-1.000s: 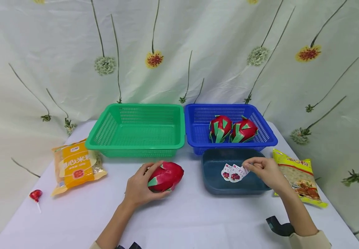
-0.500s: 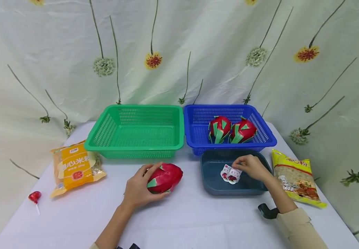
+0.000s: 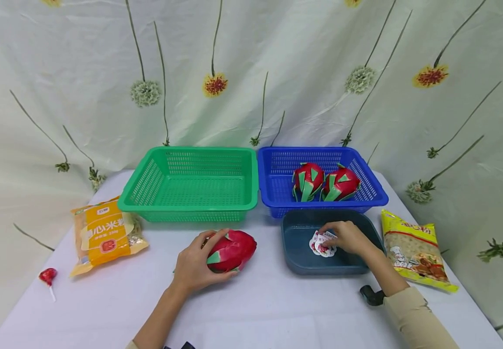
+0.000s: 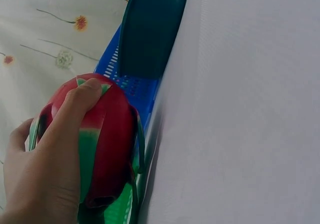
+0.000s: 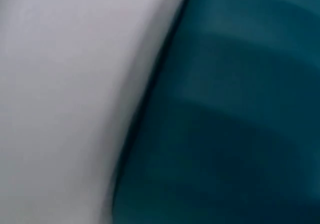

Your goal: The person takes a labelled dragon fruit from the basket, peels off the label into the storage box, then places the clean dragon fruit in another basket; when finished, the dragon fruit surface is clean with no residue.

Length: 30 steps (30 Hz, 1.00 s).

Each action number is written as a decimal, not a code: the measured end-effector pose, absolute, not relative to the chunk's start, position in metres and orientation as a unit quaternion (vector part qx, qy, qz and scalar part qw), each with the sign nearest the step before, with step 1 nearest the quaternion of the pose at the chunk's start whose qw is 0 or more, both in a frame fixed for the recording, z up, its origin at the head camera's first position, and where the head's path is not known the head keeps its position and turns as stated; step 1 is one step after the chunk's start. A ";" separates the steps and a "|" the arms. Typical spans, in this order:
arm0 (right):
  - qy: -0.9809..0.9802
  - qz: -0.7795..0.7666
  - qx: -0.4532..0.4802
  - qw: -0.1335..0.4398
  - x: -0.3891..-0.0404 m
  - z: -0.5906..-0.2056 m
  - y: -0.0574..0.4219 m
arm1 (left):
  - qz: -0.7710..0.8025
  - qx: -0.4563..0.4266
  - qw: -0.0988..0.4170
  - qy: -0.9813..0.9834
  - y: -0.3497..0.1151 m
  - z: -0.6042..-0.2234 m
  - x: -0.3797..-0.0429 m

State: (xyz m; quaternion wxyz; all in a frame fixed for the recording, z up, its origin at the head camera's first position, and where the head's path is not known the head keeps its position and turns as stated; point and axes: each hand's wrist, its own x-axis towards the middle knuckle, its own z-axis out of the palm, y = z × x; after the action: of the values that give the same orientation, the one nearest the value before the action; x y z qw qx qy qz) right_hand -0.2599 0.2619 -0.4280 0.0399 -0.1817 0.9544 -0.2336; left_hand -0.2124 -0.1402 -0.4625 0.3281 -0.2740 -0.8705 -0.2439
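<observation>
My left hand grips a red dragon fruit with green scales just above or on the white tabletop. In the left wrist view the thumb of the left hand lies across the dragon fruit. Inside the dark blue-green bin, my right hand pinches at small white labels printed with red fruit, which overlap one another. Its fingertips partly cover them. In the right wrist view only the blurred bin and white cloth show.
A green basket stands behind the left hand. Beside it, a blue basket holds two dragon fruits. An orange food bag and a red lollipop lie left; a yellow food bag lies right of the bin.
My right hand has moved left and slightly down over the labels, which now overlap more closely. The left hand keeps its grip on the dragon fruit in the same place.
</observation>
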 end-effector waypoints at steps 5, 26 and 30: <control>0.956 -0.215 -0.199 0.032 -0.261 -0.430 0.261 | -0.243 -0.275 0.329 -0.871 -0.141 -0.463 -0.212; 0.954 -0.200 -0.214 0.060 -0.256 -0.430 0.262 | -0.240 -0.282 0.333 -0.867 -0.141 -0.463 -0.213; 0.952 -0.199 -0.214 0.095 -0.252 -0.430 0.263 | -0.240 -0.279 0.330 -0.869 -0.141 -0.462 -0.212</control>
State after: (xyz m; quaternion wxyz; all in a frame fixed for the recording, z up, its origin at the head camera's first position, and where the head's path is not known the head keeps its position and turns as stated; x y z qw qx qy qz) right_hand -0.2517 0.2627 -0.4302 0.0945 -0.2138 0.9517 -0.1992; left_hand -0.2118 -0.1413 -0.4624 0.3296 -0.2792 -0.8694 -0.2400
